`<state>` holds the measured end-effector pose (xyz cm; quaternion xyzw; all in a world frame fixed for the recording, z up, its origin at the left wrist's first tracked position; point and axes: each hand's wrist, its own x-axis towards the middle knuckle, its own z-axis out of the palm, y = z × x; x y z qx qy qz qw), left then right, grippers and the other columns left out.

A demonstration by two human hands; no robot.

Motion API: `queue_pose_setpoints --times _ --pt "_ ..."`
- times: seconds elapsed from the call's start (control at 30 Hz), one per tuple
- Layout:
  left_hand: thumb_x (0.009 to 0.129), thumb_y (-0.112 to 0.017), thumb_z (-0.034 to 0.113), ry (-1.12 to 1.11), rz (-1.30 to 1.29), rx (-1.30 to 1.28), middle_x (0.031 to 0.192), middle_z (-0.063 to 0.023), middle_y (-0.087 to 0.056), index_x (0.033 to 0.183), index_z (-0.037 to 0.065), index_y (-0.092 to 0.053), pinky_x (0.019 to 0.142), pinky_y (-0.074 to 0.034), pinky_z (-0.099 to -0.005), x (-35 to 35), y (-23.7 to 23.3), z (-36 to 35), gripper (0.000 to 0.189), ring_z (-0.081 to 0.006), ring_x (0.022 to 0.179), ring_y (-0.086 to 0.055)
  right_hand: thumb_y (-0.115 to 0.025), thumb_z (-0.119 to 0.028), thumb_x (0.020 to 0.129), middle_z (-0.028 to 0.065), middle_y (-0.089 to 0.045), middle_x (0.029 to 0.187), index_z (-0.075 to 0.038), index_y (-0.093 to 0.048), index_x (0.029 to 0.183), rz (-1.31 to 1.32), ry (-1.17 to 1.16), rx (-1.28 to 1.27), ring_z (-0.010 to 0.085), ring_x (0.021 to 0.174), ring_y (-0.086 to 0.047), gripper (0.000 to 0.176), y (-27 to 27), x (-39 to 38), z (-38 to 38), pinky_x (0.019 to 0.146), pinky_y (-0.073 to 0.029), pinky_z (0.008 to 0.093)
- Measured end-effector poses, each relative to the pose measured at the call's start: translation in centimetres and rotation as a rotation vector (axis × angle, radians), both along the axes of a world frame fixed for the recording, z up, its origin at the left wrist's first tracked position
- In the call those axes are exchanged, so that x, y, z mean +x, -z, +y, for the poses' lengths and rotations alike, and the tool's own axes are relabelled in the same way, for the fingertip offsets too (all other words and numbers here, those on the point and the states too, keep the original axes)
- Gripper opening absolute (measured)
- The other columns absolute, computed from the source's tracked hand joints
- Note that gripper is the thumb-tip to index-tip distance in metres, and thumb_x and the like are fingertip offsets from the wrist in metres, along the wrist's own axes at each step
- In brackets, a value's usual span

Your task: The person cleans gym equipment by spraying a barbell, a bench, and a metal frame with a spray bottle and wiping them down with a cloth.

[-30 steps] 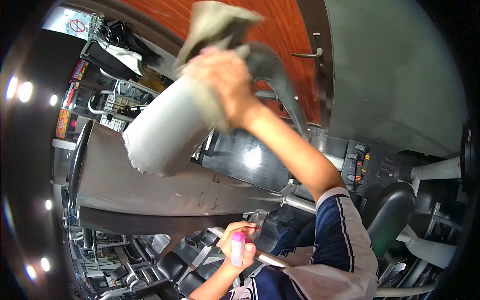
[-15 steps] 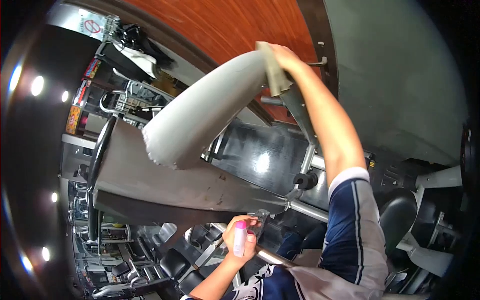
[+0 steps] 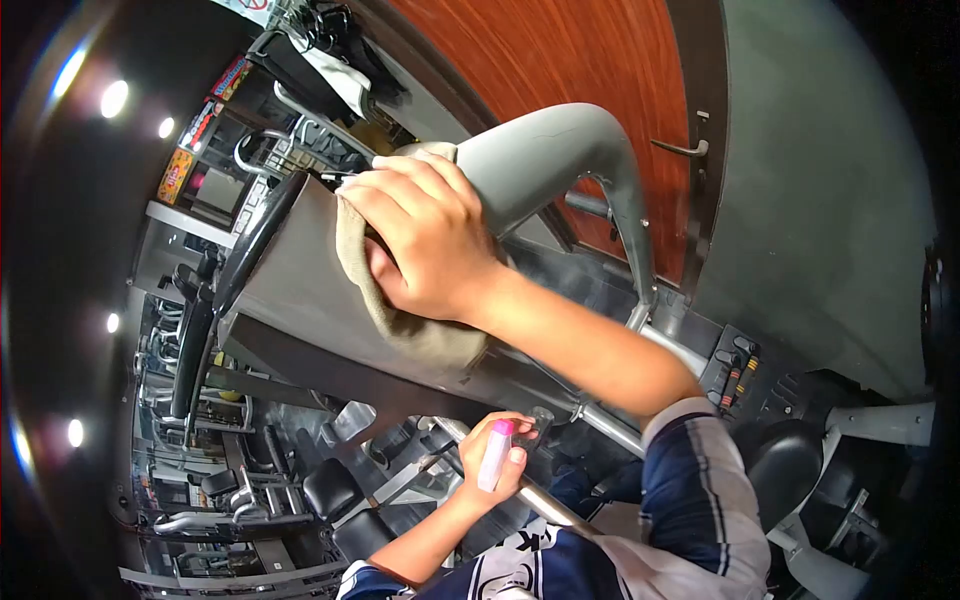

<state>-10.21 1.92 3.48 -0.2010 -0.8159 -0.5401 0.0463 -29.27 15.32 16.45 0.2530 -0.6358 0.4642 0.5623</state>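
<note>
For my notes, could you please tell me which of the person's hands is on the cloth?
The right hand, higher in the picture: it lies over the beige cloth at the grey machine, whereas the left hand holds a pink-and-white object.

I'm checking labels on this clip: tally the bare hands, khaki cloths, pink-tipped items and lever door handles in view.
Left hand and right hand: 2
Khaki cloth: 1
Pink-tipped item: 1
Lever door handle: 1
Total: 5
</note>
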Motion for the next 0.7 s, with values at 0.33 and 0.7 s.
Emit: queue_pose_setpoints --times 0.33,0.7 --pt "0.089 -0.059 0.039 0.048 0.186 -0.014 0.090 -0.0218 -0.066 0.089 -0.006 -0.060 0.072 -0.057 -0.0374 0.3 0.1 0.2 0.044 -0.0289 0.082 -0.068 -0.067 -0.017 0.079 0.0030 -0.060 0.134 -0.025 -0.060 0.123 0.100 0.120 0.025 0.0262 0.131 -0.051 0.045 7.7 -3.7 2.3 0.114 -0.030 0.0522" --pt "0.088 -0.065 0.031 0.064 0.337 -0.043 0.092 -0.0193 -0.069 0.091 -0.004 -0.065 0.068 -0.057 -0.0340 -0.1 -0.1 0.4 0.035 -0.0281 0.077 -0.070 -0.041 -0.028 0.103 0.0092 -0.059 0.114 -0.009 -0.053 0.120 -0.553 -0.572 -1.639 0.0252 0.105 -0.058 0.029 31.8 -10.9 11.2 0.091 -0.050 0.0435"
